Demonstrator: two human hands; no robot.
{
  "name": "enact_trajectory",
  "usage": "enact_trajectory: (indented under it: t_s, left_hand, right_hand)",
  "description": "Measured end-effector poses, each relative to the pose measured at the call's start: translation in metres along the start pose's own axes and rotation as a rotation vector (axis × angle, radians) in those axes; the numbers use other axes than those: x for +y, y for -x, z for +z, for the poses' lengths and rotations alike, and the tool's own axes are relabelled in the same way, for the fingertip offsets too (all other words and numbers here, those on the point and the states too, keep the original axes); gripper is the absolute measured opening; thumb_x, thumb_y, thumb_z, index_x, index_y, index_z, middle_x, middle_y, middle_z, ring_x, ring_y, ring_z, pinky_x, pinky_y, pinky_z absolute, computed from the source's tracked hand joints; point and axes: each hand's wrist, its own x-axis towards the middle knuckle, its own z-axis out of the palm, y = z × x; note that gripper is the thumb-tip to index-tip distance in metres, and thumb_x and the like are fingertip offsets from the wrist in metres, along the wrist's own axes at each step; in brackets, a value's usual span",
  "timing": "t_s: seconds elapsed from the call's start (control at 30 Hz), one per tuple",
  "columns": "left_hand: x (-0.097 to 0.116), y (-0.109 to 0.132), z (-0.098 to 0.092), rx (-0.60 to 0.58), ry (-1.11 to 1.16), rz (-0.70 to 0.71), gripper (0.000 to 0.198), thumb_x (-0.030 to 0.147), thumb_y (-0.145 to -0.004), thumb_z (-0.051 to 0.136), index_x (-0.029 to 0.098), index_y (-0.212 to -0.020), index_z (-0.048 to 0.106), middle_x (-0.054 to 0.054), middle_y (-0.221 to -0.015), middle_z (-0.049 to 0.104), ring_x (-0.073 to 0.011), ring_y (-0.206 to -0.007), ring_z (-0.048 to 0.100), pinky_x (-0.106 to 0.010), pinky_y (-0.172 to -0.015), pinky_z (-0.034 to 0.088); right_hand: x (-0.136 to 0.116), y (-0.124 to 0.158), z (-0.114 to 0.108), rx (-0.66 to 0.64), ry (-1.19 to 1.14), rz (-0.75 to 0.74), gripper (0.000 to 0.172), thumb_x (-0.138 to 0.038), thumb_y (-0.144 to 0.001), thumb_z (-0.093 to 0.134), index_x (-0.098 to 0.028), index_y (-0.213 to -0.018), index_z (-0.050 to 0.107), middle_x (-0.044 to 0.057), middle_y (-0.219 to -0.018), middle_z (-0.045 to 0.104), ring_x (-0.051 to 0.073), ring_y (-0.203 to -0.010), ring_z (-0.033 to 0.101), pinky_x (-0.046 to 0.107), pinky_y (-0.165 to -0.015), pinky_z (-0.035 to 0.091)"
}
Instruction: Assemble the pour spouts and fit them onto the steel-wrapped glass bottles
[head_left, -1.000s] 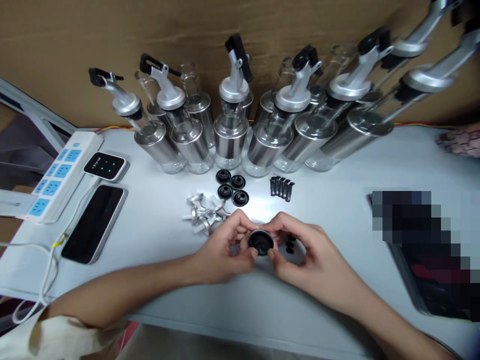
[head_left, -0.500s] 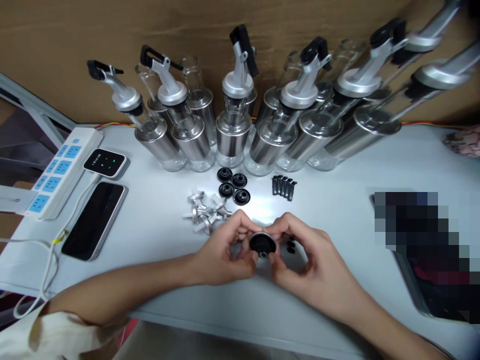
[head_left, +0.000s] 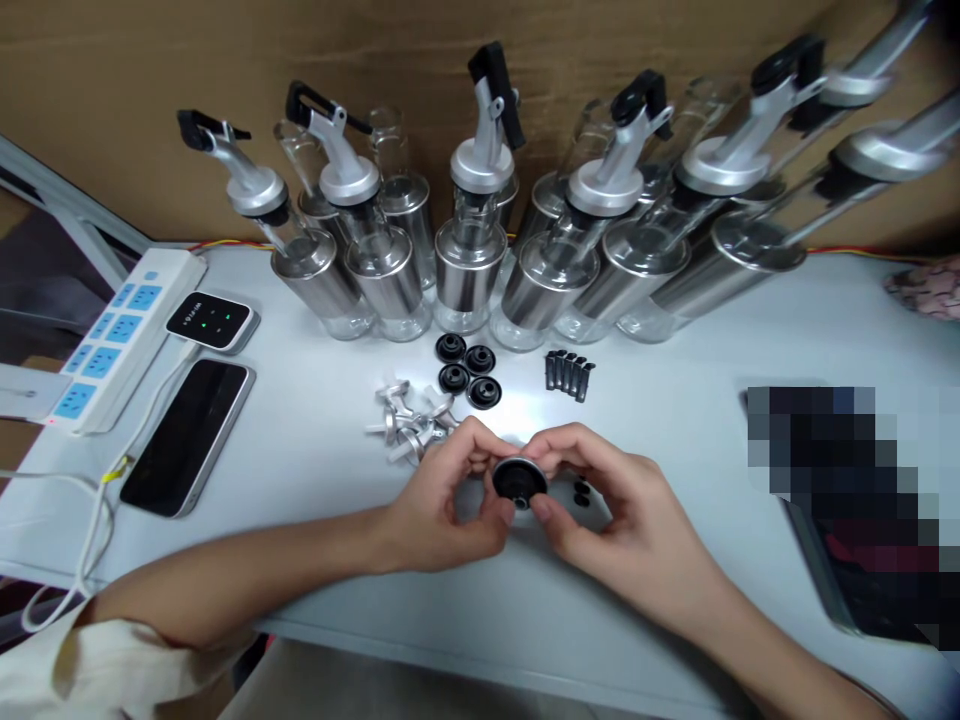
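Between my two hands is a bottle pourer top (head_left: 519,480), a silver-rimmed cap with a black stopper facing me. My left hand (head_left: 459,500) pinches its left side, thumb at the lower edge. From the right, my right hand (head_left: 600,495) grips it with thumb and fingers. Silver pourer spouts (head_left: 405,425) lie in a heap just beyond my left hand. Several black round stoppers (head_left: 469,370) sit behind them. A row of small black levers (head_left: 568,375) lies farther right, and tiny black pieces (head_left: 581,491) show beside my right fingers.
Glass bottles with steel sleeves (head_left: 470,275) and pourers stand along the back, before a cardboard panel (head_left: 405,50). At left are a power strip (head_left: 127,340), a Wi-Fi device (head_left: 211,321) and a phone (head_left: 187,437). A dark, partly pixelated device (head_left: 821,560) lies at right.
Both hands and the pourer top have shifted very slightly left and up. My right thumb has moved a little along the stopper's lower edge. Both hands keep their hold.
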Motion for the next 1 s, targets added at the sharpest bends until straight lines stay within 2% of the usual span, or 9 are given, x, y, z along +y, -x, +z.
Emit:
enact_trajectory:
  t_s: [0.23,0.6,0.77,1.0]
  left_hand:
    - [0.0029,-0.0015,-0.0018,0.004,-0.048,-0.026,0.026,0.04,-0.09,0.056,0.02,-0.1,0.044,-0.001,-0.077,0.055,-0.0126,-0.067,0.054,-0.025,-0.063,0.043]
    - [-0.0002,-0.0012,-0.0001,0.03,-0.045,-0.08,0.027,0.036,-0.087,0.06,0.02,-0.103,0.046,0.002,-0.071,0.053,-0.0081,-0.054,0.046,-0.022,-0.055,0.039]
    - [0.0015,-0.0004,-0.0016,0.01,-0.055,-0.057,0.024,0.035,-0.088,0.059,0.021,-0.102,0.046,0.004,-0.068,0.049,-0.0079,-0.053,0.044,-0.022,-0.056,0.038]
    - [0.0076,-0.0024,-0.0018,0.005,-0.055,-0.128,0.025,0.038,-0.088,0.057,0.02,-0.102,0.047,0.002,-0.073,0.051,-0.008,-0.055,0.043,-0.021,-0.054,0.037]
  right_hand:
    - [-0.0009,0.0001,0.0002,0.009,0.025,0.02,0.013,-0.02,-0.079,0.055,-0.021,-0.092,0.056,-0.002,-0.069,0.062,0.012,-0.063,0.062,0.021,-0.058,0.051]
    - [0.0004,-0.0011,-0.0008,-0.03,0.007,0.095,0.014,-0.024,-0.081,0.052,-0.02,-0.094,0.056,0.002,-0.072,0.064,0.015,-0.063,0.063,0.024,-0.053,0.05]
    - [0.0007,0.0007,-0.0014,-0.038,0.005,0.071,0.015,-0.021,-0.08,0.053,-0.021,-0.094,0.056,0.001,-0.072,0.064,0.015,-0.067,0.064,0.024,-0.058,0.051]
    - [0.0015,-0.0035,-0.002,-0.094,-0.084,0.096,0.018,-0.016,-0.076,0.055,-0.021,-0.092,0.058,0.001,-0.075,0.065,0.014,-0.07,0.064,0.025,-0.065,0.052]
